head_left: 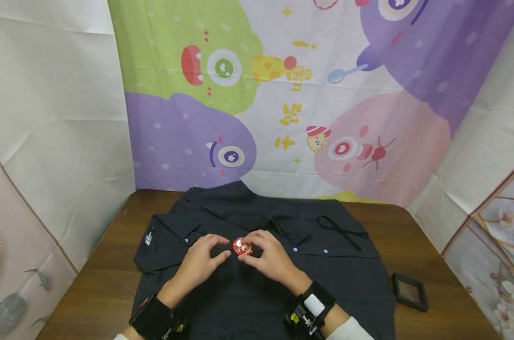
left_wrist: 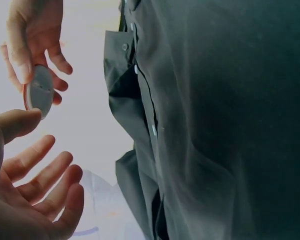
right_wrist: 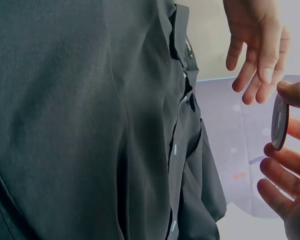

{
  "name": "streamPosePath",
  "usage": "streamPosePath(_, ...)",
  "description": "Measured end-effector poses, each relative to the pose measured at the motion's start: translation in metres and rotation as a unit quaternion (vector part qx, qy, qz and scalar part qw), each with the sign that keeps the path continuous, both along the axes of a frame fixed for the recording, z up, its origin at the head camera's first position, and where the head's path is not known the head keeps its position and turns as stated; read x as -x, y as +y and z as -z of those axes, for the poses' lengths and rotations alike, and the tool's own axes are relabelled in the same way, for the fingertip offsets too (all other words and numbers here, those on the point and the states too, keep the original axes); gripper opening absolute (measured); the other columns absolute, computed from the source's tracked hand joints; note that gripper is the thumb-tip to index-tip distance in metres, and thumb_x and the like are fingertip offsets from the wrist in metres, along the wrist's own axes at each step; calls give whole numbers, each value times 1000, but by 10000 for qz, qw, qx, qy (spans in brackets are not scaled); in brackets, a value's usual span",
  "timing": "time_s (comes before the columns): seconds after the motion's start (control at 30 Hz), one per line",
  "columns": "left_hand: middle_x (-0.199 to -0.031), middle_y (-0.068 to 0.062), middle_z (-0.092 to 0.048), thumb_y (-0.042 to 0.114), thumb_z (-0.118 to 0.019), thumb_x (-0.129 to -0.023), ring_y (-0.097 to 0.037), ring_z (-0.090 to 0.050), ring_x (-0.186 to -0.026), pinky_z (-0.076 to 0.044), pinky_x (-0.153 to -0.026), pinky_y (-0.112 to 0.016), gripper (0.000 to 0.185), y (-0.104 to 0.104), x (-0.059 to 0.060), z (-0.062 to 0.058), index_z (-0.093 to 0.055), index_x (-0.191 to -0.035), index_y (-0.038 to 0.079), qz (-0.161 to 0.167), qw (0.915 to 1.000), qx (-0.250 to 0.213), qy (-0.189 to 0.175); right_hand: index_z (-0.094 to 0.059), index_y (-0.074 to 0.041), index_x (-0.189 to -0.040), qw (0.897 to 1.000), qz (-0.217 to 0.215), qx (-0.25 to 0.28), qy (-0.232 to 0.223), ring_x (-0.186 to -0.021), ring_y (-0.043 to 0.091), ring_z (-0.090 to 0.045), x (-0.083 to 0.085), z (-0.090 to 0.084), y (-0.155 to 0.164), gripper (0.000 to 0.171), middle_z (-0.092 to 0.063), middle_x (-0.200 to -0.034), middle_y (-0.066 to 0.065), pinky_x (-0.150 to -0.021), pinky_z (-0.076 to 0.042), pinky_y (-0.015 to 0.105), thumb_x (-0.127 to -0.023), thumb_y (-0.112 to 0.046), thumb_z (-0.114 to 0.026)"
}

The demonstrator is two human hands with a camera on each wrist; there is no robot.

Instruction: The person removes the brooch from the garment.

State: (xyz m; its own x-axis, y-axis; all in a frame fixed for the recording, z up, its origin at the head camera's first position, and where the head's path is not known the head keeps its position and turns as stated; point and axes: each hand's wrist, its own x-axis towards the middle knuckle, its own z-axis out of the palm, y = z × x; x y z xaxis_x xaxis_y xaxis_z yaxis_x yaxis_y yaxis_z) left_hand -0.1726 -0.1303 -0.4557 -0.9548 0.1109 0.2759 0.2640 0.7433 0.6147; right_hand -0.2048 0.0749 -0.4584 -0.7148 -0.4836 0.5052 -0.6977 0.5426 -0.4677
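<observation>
Round red badge (head_left: 240, 246), no long axis, held above a black shirt (head_left: 325, 278). The right hand (head_left: 272, 257) pinches it at ten o'clock; the left hand (head_left: 201, 257), empty, fingers parted, has it just beside, toward three o'clock.

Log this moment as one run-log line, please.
Right hand: pinches round red badge | Left hand: beside badge, holding nothing | Badge: above black button-up shirt | Shirt: spread on wooden table
</observation>
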Motion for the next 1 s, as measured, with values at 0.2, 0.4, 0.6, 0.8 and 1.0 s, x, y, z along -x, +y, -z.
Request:
streamPosePath(0.2,-114,-5,-70,23,-74,-86,-27,-63,-107,-51,-90,-48,25,3,-5,-3,-71,-108,12,-76,9994,278,193,-72,-16,-104,10000,24,-4,79,-96,12,-59,1,0,4,32,-68,-106,-4,-81,-52,28,-76,-28,-84)
streamPosePath(0.4,-118,-8,-68,23,-74,-86,-30,-62,-113,-48,-96,-50,28,1,-5,-2,-70,-110,10,-124,9980,574,247,-73,-16,-104,9999,22,55,113,-96,13,-59,3,1,8,32,-69,-108,-3,-80,-51,28,-75,-26,-84)
streamPosePath(0.6,-129,-14,-63,26,-73,-87,-35,-56,-123,-43,-101,-56,35,3,-6,-3,-68,-117,8,-27,9969,786,65,-73,-15,-105,9995,174,125,242,-97,13,-59,4,-1,10,33,-69,-109,-3,-82,-51,29,-75,-25,-84)
streamPosePath(0.8,-134,-16,-58,29,-71,-89,-37,-51,-127,-42,-101,-59,41,1,-7,-3,-64,-123,8,85,9940,1088,-8,-73,-16,-104,9993,261,126,252,-97,15,-60,3,-1,13,33,-70,-109,-2,-83,-51,32,-75,-26,-84)
streamPosePath(1.0,-146,-18,-48,38,-66,-91,-41,-41,-135,-36,-102,-65,52,-5,-8,-5,-56,-134,10,395,9887,1413,-316,-74,-16,-103,9989,322,190,266,-97,15,-60,3,-2,14,32,-71,-108,-3,-84,-51,33,-75,-27,-84)
